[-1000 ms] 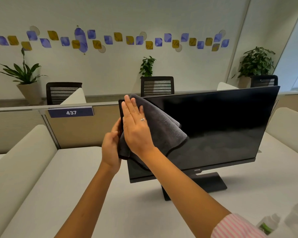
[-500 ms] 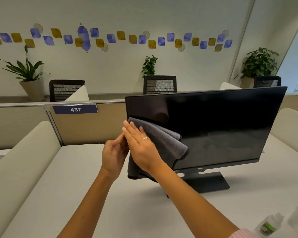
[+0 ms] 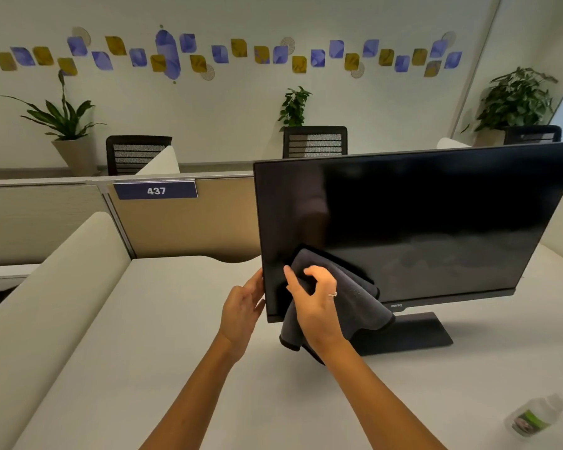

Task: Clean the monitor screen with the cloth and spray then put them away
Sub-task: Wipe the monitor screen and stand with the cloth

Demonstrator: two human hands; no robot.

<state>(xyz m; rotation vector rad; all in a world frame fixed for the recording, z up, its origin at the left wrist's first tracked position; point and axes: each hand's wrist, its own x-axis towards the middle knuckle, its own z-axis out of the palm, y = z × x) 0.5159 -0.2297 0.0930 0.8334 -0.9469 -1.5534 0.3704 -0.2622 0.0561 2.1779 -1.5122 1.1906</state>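
Observation:
A black monitor (image 3: 420, 216) stands on its dark base on the white desk (image 3: 143, 352), its screen off. My right hand (image 3: 316, 303) grips a dark grey cloth (image 3: 355, 300) against the screen's lower left corner; part of the cloth hangs below the bottom bezel. My left hand (image 3: 241, 310) rests on the monitor's left edge near the bottom, steadying it. A clear spray bottle (image 3: 533, 418) with a green label lies at the desk's near right corner, blurred.
Cream padded dividers (image 3: 46, 287) flank the desk on the left and right. A partition with a "437" sign (image 3: 156, 190) stands behind. Black chairs (image 3: 314, 141) and potted plants (image 3: 65, 125) line the far wall.
My right hand has wiped the cloth down the screen's left side from the top corner to the bottom corner and bunched it. My left hand slid down the monitor's edge.

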